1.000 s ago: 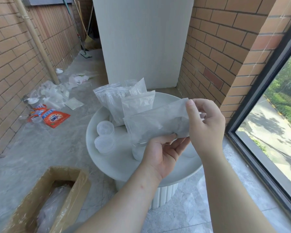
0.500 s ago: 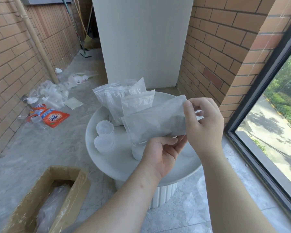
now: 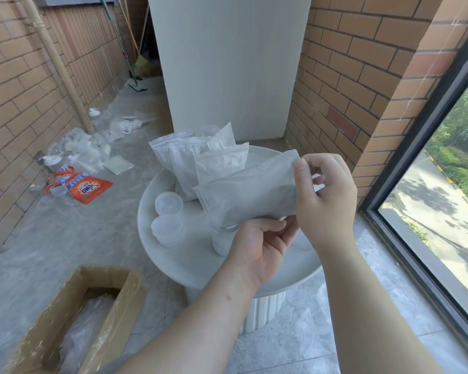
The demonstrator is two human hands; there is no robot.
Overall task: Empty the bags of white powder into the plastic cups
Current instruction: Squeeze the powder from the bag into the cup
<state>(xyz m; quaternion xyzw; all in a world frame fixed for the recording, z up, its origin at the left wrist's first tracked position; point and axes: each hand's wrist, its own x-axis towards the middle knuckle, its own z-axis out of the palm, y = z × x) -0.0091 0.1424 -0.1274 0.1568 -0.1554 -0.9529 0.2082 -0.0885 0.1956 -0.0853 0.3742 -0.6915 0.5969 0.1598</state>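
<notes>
Hands: left (image 3: 260, 247) beneath bag (image 3: 243, 201), right (image 3: 324, 201) seemingly pinching corner.

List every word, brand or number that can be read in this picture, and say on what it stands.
"OMO": orange packet on the floor.
Smaller print on that packet: too blurred to read.
Held bag, plastic cups: no text seen.

At centre frame, the right hand (image 3: 324, 201) is pinching the upper right corner of a bag (image 3: 246, 198) of white powder, while the left hand (image 3: 260, 247) is gripping its lower edge. The bag is hanging just over a cup (image 3: 220, 241) on the round table (image 3: 200, 265). More bags (image 3: 184, 160) are standing behind, and a box (image 3: 38, 333) is sitting at lower left.
</notes>
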